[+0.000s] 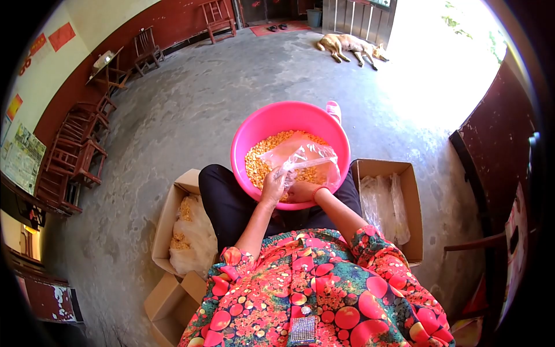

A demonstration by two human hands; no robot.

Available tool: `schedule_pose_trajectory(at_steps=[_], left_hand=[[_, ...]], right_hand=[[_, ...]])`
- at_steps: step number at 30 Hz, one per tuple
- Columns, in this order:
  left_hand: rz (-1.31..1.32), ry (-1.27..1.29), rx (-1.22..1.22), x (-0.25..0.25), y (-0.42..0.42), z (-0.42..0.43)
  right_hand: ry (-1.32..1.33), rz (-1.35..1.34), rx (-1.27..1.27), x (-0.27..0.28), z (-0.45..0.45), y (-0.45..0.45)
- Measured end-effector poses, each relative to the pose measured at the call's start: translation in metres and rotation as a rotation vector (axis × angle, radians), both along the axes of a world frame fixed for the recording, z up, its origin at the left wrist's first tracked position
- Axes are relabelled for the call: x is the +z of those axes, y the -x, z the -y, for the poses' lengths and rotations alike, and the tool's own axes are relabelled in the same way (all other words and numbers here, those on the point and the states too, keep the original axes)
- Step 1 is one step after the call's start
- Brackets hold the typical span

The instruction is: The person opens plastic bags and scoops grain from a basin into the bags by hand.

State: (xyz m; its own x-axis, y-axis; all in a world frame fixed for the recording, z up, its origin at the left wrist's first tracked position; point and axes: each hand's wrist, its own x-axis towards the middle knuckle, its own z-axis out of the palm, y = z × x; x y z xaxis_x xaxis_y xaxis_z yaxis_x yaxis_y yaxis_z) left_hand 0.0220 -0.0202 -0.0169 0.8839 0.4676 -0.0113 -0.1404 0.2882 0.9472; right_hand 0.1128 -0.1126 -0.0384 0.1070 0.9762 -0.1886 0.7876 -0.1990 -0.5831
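A pink plastic basin (245, 130) rests at my lap, partly filled with yellow corn kernels (257, 159). Over the kernels lies a clear plastic bag (309, 162). My left hand (273, 185) is closed on the gathered edge of this bag. Beside it, low in the basin, my right hand (303, 192) is curled close to the kernels and the bag's near side. A red band circles the right wrist. What the right fingers hold, if anything, is hidden.
Left of my legs stands a cardboard box (163, 231) holding bagged corn; another open box (165, 298) is nearer. On the right, a cardboard box (414, 231) holds clear plastic bags (384, 202). A dog (350, 45) lies on the floor ahead. Wooden chairs (75, 153) line the left wall.
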Motion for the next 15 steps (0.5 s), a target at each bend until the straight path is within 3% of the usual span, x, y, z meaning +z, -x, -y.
schedule_pose_trajectory(at_steps=[2,5,8,10,15], left_hand=[[-0.021,-0.038,-0.014,0.000,0.001,-0.001],[-0.027,-0.091,-0.005,-0.001,0.000,-0.002],[-0.020,-0.062,-0.014,-0.006,-0.002,-0.004],[0.002,-0.079,-0.002,-0.013,-0.005,-0.006],[0.025,-0.090,0.015,-0.020,-0.006,-0.008]], right_hand=[[-0.096,-0.047,0.034,-0.005,-0.001,-0.004],[0.053,-0.199,0.028,-0.009,-0.004,-0.011],[-0.054,-0.352,-0.005,0.030,0.004,-0.001],[0.119,-0.399,-0.138,0.059,0.010,0.006],[0.091,-0.510,-0.177,0.075,0.015,0.009]])
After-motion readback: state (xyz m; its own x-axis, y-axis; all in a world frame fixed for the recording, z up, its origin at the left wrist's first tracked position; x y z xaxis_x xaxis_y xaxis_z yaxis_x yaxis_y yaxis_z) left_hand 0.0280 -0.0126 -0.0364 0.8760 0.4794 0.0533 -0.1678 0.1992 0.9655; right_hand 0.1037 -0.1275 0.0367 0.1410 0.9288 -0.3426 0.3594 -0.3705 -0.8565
